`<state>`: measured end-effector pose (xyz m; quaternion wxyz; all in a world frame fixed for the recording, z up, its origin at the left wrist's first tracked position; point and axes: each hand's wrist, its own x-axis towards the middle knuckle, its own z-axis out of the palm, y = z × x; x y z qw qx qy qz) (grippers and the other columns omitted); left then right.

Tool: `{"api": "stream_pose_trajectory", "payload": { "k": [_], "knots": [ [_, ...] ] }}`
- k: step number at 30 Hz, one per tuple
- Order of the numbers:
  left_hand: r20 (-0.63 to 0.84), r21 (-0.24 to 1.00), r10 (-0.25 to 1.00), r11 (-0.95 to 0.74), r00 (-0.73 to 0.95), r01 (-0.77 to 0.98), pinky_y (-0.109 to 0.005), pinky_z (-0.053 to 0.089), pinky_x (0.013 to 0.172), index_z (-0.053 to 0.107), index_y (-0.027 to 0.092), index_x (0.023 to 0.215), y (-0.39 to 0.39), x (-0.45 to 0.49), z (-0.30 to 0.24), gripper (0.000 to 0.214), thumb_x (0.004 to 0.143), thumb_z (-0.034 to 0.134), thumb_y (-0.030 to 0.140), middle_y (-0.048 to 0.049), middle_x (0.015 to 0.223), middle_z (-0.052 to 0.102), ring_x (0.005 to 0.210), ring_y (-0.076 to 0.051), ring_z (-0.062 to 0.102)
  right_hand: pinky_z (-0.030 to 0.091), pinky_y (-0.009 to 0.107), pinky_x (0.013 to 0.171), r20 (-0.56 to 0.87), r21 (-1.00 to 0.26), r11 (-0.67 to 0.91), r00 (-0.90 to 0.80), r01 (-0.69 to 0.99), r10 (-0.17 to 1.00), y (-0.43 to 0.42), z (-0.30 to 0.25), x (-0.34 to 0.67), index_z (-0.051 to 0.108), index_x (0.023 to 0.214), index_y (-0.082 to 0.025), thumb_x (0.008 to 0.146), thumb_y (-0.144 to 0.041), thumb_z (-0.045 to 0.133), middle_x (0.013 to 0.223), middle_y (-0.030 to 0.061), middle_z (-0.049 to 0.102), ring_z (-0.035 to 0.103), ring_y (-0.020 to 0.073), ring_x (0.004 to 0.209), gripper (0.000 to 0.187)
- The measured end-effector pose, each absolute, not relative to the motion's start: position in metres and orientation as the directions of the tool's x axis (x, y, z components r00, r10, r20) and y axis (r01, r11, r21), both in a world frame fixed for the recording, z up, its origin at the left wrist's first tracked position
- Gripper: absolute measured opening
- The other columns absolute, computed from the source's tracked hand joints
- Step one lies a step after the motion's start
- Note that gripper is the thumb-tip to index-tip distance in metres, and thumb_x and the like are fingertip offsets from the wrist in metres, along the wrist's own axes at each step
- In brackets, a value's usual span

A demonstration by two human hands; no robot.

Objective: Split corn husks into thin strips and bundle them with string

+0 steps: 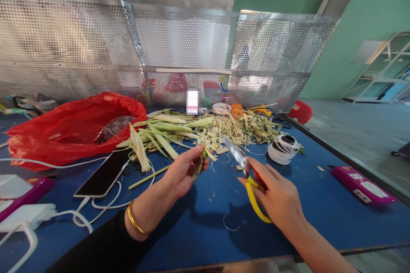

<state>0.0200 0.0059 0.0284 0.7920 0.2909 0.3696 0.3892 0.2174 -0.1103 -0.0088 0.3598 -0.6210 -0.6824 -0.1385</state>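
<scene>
Between the thumb and fingers of my left hand [187, 169] is a small bundle of green plant stalks [202, 160], its pale end pointing up. My right hand [277, 192] grips a pair of scissors [256, 204] with yellow handles. The metal blades point up and left, a short way right of the bundle and apart from it. Just beyond both hands lie long pale green leaf strips [163, 136] and a heap of dry cut trimmings [230, 130]. Fingers partly hide the lower end of the bundle.
A red plastic bag [77, 132] and a phone [104, 175] with white cables lie at left. A roll of white tape-like string [283, 149] stands right of the heap. Farther right is a purple power strip [361, 185]. A perforated metal screen [185, 38] closes the table's back.
</scene>
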Motion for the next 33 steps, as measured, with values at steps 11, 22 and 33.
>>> {"api": "stream_pose_trajectory", "payload": {
  "k": [11,22,33],
  "knots": [
    [-0.226,0.761,0.885,0.422,0.408,-0.493,-0.018,0.055,0.059,0.066,0.012,0.093,0.008,0.019,0.03,0.017,0.077,0.063,0.007,-0.0034,0.069,0.068,0.058,-0.011,0.066,0.034,0.02,0.046,0.138,-0.984,0.126,0.095,0.122,0.986,-0.122,0.012,0.205,0.053,0.12,-0.017,0.078,-0.058,0.059,0.073,-0.0005,0.047,0.041,0.0087,0.056,0.059],
    [-0.106,0.709,0.948,0.284,0.3,-0.646,-0.02,0.055,0.074,0.066,0.014,0.079,0.009,0.02,0.03,0.011,0.07,0.069,0.007,0.0007,0.071,0.068,0.065,-0.009,0.065,0.029,0.019,0.041,-0.077,-0.988,-0.063,-0.099,0.144,0.992,-0.15,0.02,0.183,0.054,0.119,-0.014,0.079,-0.065,0.052,0.062,-0.0025,0.046,0.039,0.0055,0.043,0.066],
    [-0.099,0.755,0.942,0.281,0.32,-0.593,-0.018,0.053,0.065,0.065,0.017,0.078,-0.001,0.023,0.027,0.025,0.058,0.08,0.017,0.0023,0.071,0.065,0.063,-0.009,0.062,0.032,0.019,0.037,-0.095,-0.981,-0.104,0.063,0.163,0.993,-0.137,0.017,0.167,0.056,0.114,-0.013,0.077,-0.062,0.056,0.059,-0.005,0.046,0.038,0.0047,0.036,0.062]
  ]
}}
